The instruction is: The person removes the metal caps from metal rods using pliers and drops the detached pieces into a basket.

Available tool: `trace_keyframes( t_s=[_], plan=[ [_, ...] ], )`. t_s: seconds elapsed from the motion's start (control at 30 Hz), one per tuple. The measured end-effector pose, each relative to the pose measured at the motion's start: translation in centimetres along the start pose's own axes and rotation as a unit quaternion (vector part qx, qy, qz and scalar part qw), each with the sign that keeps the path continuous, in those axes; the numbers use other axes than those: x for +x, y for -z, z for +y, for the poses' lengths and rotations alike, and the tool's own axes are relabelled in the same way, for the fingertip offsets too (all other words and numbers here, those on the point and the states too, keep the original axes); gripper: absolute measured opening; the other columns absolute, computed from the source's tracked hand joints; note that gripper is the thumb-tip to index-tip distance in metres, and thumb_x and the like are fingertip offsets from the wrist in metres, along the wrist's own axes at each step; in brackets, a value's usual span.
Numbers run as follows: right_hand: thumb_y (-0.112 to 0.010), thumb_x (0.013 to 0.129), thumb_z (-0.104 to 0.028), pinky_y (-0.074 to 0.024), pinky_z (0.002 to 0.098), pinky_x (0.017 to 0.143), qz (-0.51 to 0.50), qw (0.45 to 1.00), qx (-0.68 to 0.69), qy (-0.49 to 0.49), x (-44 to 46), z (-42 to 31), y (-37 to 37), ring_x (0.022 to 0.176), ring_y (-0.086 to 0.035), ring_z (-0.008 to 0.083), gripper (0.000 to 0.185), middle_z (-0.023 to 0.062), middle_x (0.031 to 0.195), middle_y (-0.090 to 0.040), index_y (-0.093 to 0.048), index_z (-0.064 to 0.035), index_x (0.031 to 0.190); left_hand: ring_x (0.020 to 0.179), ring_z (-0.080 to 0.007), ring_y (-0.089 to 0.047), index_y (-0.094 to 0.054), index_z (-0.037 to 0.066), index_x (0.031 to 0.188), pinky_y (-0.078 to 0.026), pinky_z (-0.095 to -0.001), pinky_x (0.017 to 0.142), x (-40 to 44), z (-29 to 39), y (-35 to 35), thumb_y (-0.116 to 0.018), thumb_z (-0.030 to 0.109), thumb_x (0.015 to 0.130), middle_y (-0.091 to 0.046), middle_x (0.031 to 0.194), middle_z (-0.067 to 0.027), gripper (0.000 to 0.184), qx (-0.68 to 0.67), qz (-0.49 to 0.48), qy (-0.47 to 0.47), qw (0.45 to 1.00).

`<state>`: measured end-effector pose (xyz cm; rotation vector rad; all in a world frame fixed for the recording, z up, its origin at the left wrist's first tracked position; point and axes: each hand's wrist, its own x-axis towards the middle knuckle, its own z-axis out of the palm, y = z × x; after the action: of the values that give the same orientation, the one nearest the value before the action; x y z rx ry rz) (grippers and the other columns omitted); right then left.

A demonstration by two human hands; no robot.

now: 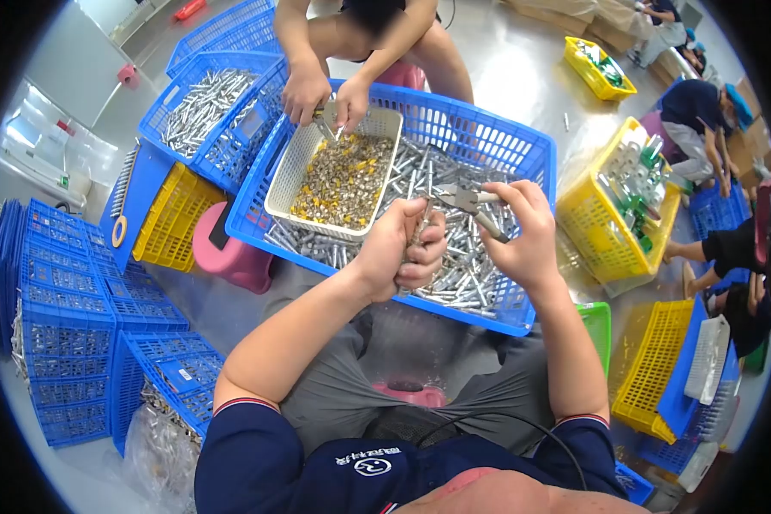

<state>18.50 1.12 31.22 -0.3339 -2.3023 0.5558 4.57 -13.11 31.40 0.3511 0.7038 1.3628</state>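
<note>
Navy shirt [317, 467] (circled R-like logo [373, 467]); left hand [407, 247] clenches metal rod [425, 210], right hand [524, 231] grips pliers [464, 200].

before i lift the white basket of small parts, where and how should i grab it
Probably best by the rims of its two long sides, from above, a hand on each: the white basket is open-topped, with its rim standing clear of the metal rods. Avoid the far end, where the co-worker's hands are.

Seemingly plain blue large basket [529, 319].
</note>
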Motion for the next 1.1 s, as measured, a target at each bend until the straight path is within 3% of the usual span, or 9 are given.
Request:
trace_keyframes(
  t_s=[0.27,0.33,0.57,0.73,1.1],
  plan=[
    [-0.067,0.054,-0.003,-0.0409,0.0354,0.071,0.020,0.999,-0.025,0.031,0.18,-0.41,-0.13,0.078,-0.052,0.0277,0.043,0.0114,0.082,-0.053,-0.060,-0.0039,0.096,0.035,-0.0058,-0.022,-0.030,0.014,0.064,-0.015,-0.0205,0.031,-0.20,0.08,-0.14,-0.022,0.044,0.089,-0.024,0.049,0.0047,0.040,-0.016,-0.007,-0.045,0.999],
    [-0.070,0.057,-0.009,-0.0394,0.0348,0.069,0.026,0.998,-0.034,0.037,0.18,-0.43,-0.21,0.076,-0.050,0.0251,0.042,0.0078,0.080,-0.052,-0.061,-0.0068,0.098,0.034,-0.0058,-0.023,-0.030,0.014,0.064,-0.016,-0.0205,0.031,-0.27,0.11,-0.20,-0.022,0.044,0.089,-0.024,0.049,0.0047,0.040,-0.019,0.001,-0.043,0.999],
    [-0.073,0.056,-0.010,-0.0385,0.0348,0.068,0.040,0.997,-0.060,0.033,0.03,-0.33,-0.29,0.076,-0.050,0.0244,0.045,0.0071,0.081,-0.052,-0.062,-0.0086,0.099,0.035,-0.0056,-0.022,-0.031,0.014,0.066,-0.016,-0.0202,0.031,-0.14,0.12,-0.05,-0.023,0.042,0.092,-0.025,0.050,0.0046,0.038,-0.021,0.019,-0.048,0.998],
    [-0.074,0.057,-0.011,-0.0382,0.0349,0.069,0.056,0.994,-0.091,0.019,-0.01,-0.45,-0.13,0.077,-0.050,0.0241,0.044,0.0067,0.082,-0.053,-0.063,-0.0091,0.100,0.036,-0.0047,-0.022,-0.032,0.013,0.071,-0.016,-0.0196,0.031,-0.20,0.25,-0.27,-0.026,0.042,0.094,-0.027,0.052,0.0043,0.037,0.042,0.047,-0.063,0.996],
    [-0.071,0.059,-0.009,-0.0413,0.0349,0.069,0.028,0.999,-0.025,-0.017,-0.26,-0.36,-0.38,0.076,-0.052,0.0252,0.042,0.0086,0.080,-0.054,-0.062,-0.0069,0.100,0.036,-0.0057,-0.023,-0.032,0.012,0.070,-0.016,-0.0201,0.031,-0.03,0.02,-0.26,-0.024,0.043,0.093,-0.027,0.052,0.0030,0.039,0.030,0.052,-0.062,0.996]
  ],
)
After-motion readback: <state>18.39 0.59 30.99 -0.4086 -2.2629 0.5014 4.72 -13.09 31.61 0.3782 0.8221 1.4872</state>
